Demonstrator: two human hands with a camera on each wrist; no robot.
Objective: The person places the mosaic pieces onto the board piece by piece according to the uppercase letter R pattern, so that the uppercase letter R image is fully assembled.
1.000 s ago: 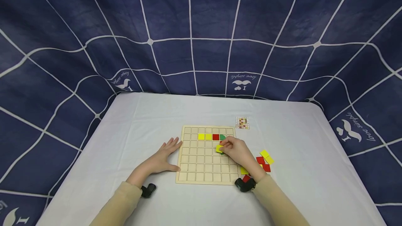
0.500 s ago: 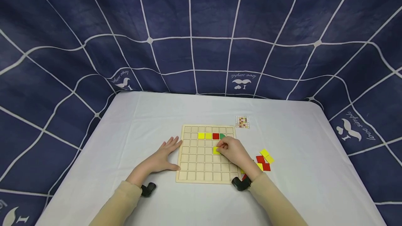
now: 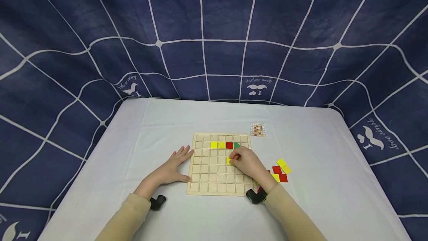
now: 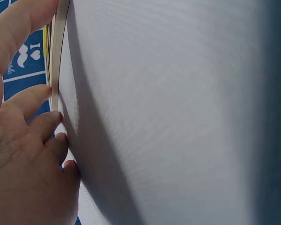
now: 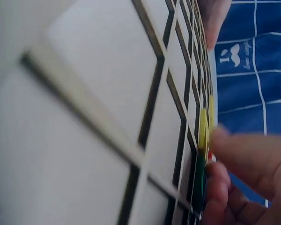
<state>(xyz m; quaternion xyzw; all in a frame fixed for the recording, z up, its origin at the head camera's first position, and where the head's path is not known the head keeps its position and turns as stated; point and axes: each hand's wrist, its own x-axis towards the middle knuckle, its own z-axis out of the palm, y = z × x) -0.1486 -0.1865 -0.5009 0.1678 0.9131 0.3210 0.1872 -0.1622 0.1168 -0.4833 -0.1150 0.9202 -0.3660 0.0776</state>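
Around the table on three sides, dark blue curtain cloth (image 3: 224,14) with white grid lines and mustache prints, rumpled toward the flanks. Under the work, white-covered table (image 3: 160,122), flat with faint creases; probably a fair base, but expect some slip on fabric. Near the middle of it, pale wooden board (image 3: 205,169) with a seven-by-seven grid of shallow cells, mostly bare. At the left rim, left hand (image 3: 172,166) spread wide, thumb and fingertips touching the edge; use as a light brace, no shoving. Over the right half, right hand (image 3: 245,161) with thumb and fingertips drawn together in a pinch, hiding several cells; best to carry the wrist clear of neighbours. Beside the board, partly behind the right forearm, loose heap of red and yellow squares (image 3: 276,169). Second row from far edge, left to right: two yellow squares (image 3: 214,145), red square (image 3: 229,145), green piece (image 3: 236,145) partly covered. Past the far right corner, pattern card (image 3: 257,129); too small to read cell by cell. Pinched by its right side, yellow tile (image 3: 228,161) at fourth row, fifth column. Square up to cell walls, lower flat, press centre, check for rocking. Cannot tell whether fully seated.
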